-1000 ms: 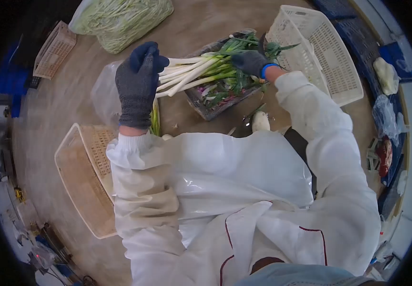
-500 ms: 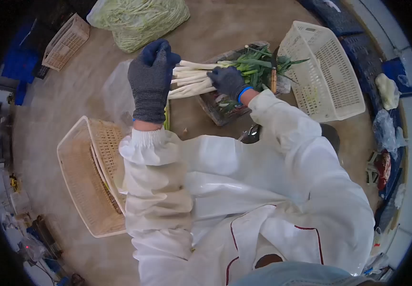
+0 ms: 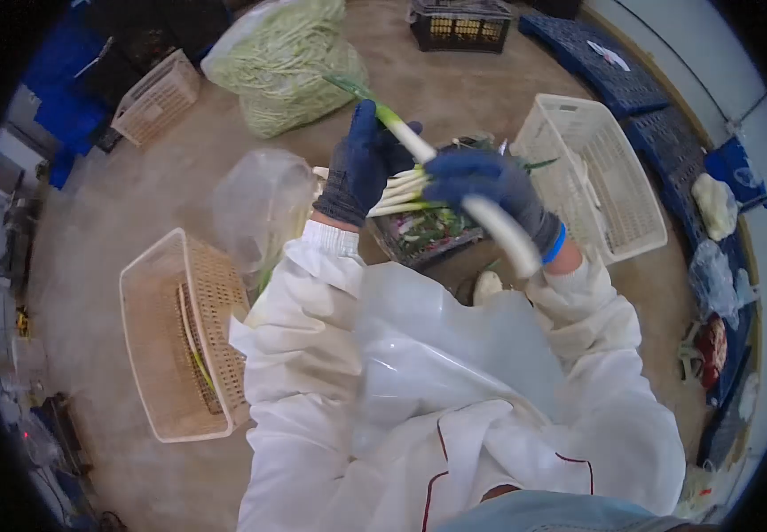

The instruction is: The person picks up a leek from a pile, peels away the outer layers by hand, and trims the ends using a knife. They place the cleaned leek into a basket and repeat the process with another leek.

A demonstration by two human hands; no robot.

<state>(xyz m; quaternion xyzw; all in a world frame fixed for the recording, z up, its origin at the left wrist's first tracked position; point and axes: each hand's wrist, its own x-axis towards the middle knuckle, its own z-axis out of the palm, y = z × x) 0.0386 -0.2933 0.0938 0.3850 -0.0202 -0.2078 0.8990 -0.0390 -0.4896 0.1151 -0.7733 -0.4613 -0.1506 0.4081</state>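
Note:
My right hand (image 3: 490, 186), in a dark glove with a blue band at the wrist, is closed round a leek (image 3: 411, 140). Its green tip points up and away to the left, and its white root end, smeared by motion, reaches back past my wrist. My left hand (image 3: 361, 168), also gloved, is beside the green half, thumb and fingers apart, with the stalk crossing its fingertips. Beneath both hands, more white leek stalks (image 3: 398, 195) lie across a dark crate (image 3: 419, 257) of green and purplish trimmings, partly hidden by my hands.
A white crate (image 3: 645, 195) stands to the right with a pale stalk inside. Another crate (image 3: 154, 355) is at my left, beside a clear plastic bag (image 3: 259, 199). Ahead sits a large bag of pale green stalks (image 3: 290, 71). Blue pallets (image 3: 578, 66) run along the right wall.
My right hand has lifted a leek from the bunch and moved right and nearer. My left hand has shifted right and down, its fingers spreading beside the stalk. The view has tilted up.

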